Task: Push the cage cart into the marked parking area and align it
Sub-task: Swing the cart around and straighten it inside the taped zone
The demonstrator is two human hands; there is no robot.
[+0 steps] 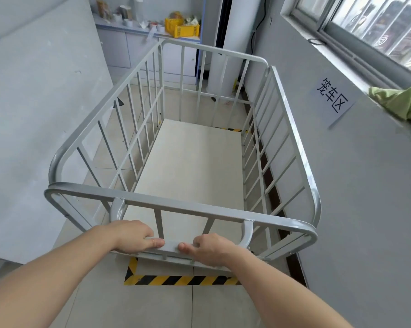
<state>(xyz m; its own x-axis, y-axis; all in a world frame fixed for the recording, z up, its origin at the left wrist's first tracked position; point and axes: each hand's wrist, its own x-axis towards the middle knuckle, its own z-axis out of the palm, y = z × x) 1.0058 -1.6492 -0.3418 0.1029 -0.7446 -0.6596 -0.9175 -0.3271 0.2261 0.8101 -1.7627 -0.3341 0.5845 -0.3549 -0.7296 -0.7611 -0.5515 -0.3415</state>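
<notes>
Gripping cage cart (187, 162) handle bar w/ both hands, left hand (134, 236), right hand (211, 249), fingers clenched round it; steel frame prob. stiff, heavy, parking tape (178, 280) at 6 o'clock.

Cage cart (176, 204) pale grey, cream deck; floor tape (180, 280) at bottom centre was yellow-black striped; crate (181, 28) yellow.

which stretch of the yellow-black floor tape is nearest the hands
The near strip, lying crosswise on the floor just below both hands. The far strip only peeks out beyond the cage cart's deck.
</notes>
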